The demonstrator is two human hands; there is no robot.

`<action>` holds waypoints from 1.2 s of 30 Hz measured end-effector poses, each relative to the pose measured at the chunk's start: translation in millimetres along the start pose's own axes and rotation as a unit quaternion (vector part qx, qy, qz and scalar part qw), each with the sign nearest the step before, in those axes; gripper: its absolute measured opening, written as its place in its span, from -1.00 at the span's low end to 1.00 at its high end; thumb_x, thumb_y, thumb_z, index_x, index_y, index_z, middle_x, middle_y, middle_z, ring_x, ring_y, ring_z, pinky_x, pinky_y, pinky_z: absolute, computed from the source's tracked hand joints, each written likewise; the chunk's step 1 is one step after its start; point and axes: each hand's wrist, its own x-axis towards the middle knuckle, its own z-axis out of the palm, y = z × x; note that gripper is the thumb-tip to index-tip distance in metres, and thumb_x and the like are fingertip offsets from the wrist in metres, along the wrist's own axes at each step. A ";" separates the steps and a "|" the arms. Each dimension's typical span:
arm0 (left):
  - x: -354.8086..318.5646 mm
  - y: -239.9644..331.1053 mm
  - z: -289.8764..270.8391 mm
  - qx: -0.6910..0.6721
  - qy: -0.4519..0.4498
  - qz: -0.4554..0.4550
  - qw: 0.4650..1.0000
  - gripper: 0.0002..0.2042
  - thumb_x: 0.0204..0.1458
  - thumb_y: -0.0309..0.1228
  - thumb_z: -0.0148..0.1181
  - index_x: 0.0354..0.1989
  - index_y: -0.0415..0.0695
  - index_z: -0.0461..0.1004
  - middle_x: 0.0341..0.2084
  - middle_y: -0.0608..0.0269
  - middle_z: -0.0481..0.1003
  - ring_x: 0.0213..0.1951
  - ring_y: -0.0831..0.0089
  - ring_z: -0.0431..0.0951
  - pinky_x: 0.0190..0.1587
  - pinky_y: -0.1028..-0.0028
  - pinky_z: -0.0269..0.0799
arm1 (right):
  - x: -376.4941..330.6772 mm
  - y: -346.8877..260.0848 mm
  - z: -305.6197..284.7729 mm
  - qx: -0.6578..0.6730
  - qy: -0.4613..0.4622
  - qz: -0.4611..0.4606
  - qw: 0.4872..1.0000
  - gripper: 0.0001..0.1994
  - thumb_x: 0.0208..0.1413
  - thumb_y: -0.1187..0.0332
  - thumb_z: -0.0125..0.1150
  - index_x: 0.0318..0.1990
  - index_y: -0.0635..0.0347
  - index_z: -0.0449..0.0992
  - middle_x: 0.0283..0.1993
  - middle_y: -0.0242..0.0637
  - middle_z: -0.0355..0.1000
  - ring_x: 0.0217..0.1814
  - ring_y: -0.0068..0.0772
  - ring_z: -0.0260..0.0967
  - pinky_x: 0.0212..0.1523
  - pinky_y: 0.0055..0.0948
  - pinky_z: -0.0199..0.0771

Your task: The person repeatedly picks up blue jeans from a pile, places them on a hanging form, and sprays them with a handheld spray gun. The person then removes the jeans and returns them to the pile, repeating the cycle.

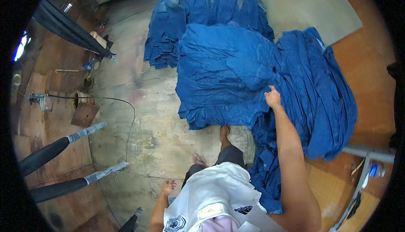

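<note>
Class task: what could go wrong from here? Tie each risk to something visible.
The bare right hand is at one side of the wide, rumpled blue denim stack, so a one-sided tug might make it slide or topple. Loose dark-blue denim bunched low on the right could cause a trip.

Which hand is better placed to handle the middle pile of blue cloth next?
Probably the right hand: it is at the edge of the middle pile. The left hand hangs beside the body, away from it.
</note>
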 end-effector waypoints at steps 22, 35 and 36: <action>-153.7 289.9 189.5 0.091 -0.335 0.463 0.815 -0.12 -0.04 -0.28 0.45 0.39 -0.29 0.04 0.31 -0.24 0.20 0.28 -0.11 0.33 0.27 0.12 0.33 | -241.1 -97.2 -47.5 0.362 -0.336 -0.061 0.867 -0.60 0.05 0.37 0.23 0.06 0.33 0.49 -0.06 -0.23 0.54 -0.06 -0.37 0.45 0.03 -0.38 0.44; -289.9 213.8 155.1 0.094 -0.281 0.622 0.725 -0.60 -0.17 -0.48 0.34 -0.14 -0.32 0.36 -0.37 -0.16 0.52 -0.27 -0.08 0.61 -0.24 0.20 0.49 | -520.3 -37.2 -53.3 0.607 0.010 -0.117 0.786 -0.22 0.25 -0.11 0.02 0.40 0.34 0.12 0.37 -0.10 0.24 0.39 -0.21 0.20 0.39 -0.23 0.17; -301.1 204.8 158.1 0.076 -0.284 0.611 0.735 -0.62 -0.15 -0.48 0.35 -0.17 -0.31 0.35 -0.39 -0.15 0.50 -0.31 0.00 0.59 -0.26 0.22 0.47 | -539.5 -21.8 -46.6 0.549 0.054 -0.147 0.821 -0.20 0.27 -0.18 -0.04 0.42 0.32 0.10 0.40 -0.10 0.20 0.43 -0.18 0.16 0.42 -0.20 0.12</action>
